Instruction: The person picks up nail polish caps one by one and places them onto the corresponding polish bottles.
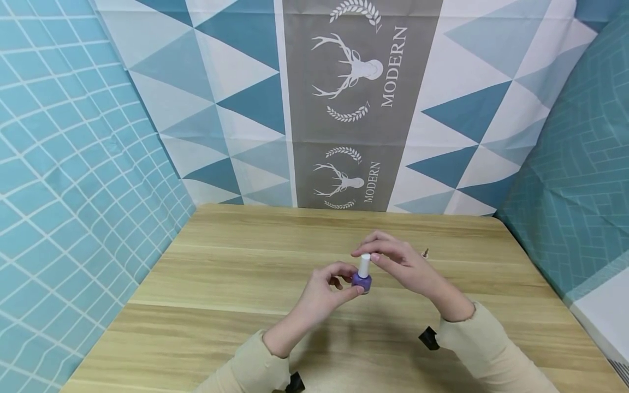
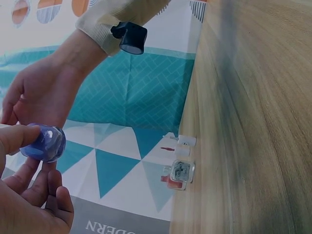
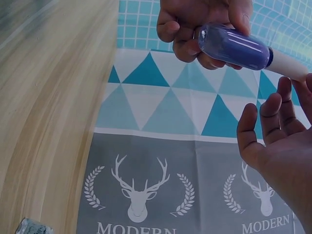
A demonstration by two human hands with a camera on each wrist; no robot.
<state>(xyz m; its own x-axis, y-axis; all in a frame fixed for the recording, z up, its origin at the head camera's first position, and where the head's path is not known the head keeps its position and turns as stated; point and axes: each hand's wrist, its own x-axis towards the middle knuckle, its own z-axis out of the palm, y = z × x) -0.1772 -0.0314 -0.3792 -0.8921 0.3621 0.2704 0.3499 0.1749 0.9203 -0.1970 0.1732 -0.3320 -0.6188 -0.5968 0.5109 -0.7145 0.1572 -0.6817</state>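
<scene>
A small nail polish bottle (image 1: 361, 281) with purple polish and a tall white cap (image 1: 364, 265) is up in front of me, cap upward and slightly tilted. My left hand (image 1: 326, 286) pinches the glass body between thumb and fingers. The thumb lies across the bottle (image 2: 48, 144) in the left wrist view. With thumb and index fingertips, my right hand (image 1: 398, 262) holds the top end of the cap. In the right wrist view, this right hand (image 3: 287, 139) has its other fingers loosely bent away from the cap, which still sits on the bottle (image 3: 234, 46).
A wooden table (image 1: 236, 262) lies beneath both hands. Behind the right hand, a small item (image 1: 425, 253) is mostly hidden. The left wrist view shows a clear glass bottle (image 2: 181, 170) and white caps (image 2: 187, 140) near the table edge. Patterned cloths surround the table.
</scene>
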